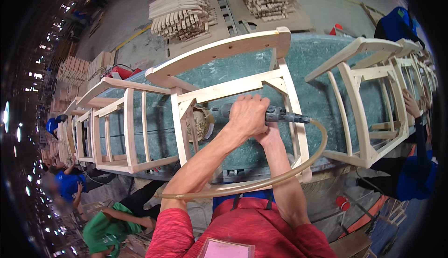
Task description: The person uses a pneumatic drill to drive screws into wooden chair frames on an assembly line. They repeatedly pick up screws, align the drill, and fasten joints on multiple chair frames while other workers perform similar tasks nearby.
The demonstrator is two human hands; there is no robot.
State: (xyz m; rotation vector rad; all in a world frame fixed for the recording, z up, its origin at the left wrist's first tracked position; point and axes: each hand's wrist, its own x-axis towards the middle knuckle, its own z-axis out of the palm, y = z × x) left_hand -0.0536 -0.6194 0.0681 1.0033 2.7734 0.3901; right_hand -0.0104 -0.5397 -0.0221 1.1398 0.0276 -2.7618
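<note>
My left hand (249, 114) is closed around a grey air-powered driver (277, 114), held sideways with its bit end to the left. A tan air hose (322, 148) runs from its right end and loops down across my forearms. My right hand (269, 134) is up against the left one; its fingers are mostly hidden. Both hands are over a pale wooden chair frame (228, 87) with a curved rail and corner blocks. Inside the frame, left of the driver, a round container (199, 123) holds small tan pieces, probably screws.
The frames rest on a green worktable (228, 153). More chair frames stand to the left (126, 127) and right (352, 104). Stacked wooden parts (182, 13) lie beyond. People in green (109, 230) and blue (415, 174) stand nearby, one hand (411, 104) at a right-hand frame.
</note>
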